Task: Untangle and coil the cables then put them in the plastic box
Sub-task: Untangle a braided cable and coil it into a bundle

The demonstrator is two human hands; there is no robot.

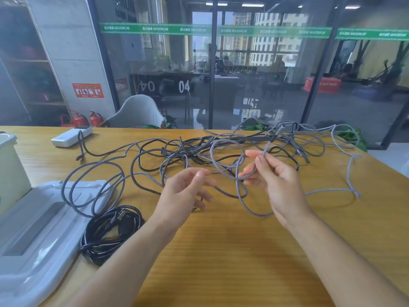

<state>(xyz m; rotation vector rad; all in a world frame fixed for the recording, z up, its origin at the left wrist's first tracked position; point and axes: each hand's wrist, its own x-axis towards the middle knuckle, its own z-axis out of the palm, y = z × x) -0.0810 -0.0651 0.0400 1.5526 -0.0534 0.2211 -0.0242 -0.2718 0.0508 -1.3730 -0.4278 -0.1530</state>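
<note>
A tangle of grey braided and black cables (199, 151) sprawls across the far half of the wooden table (221, 251). My right hand (274, 180) pinches a light grey braided cable (266, 149) between thumb and fingers, lifting a loop of it off the table. My left hand (188, 191) hovers just left of it with fingers loosely curled, holding nothing that I can see. A coiled black power cable (108, 231) with its plug lies at the near left. The white plastic box (8, 165) stands at the far left edge, with its lid (37, 229) lying beside it.
A white power bank (70, 135) with a dark cord lies at the back left of the table. A grey cable runs over the lid's corner. Behind the table stand a white chair (137, 111), a glass wall and red fire extinguishers (95, 118).
</note>
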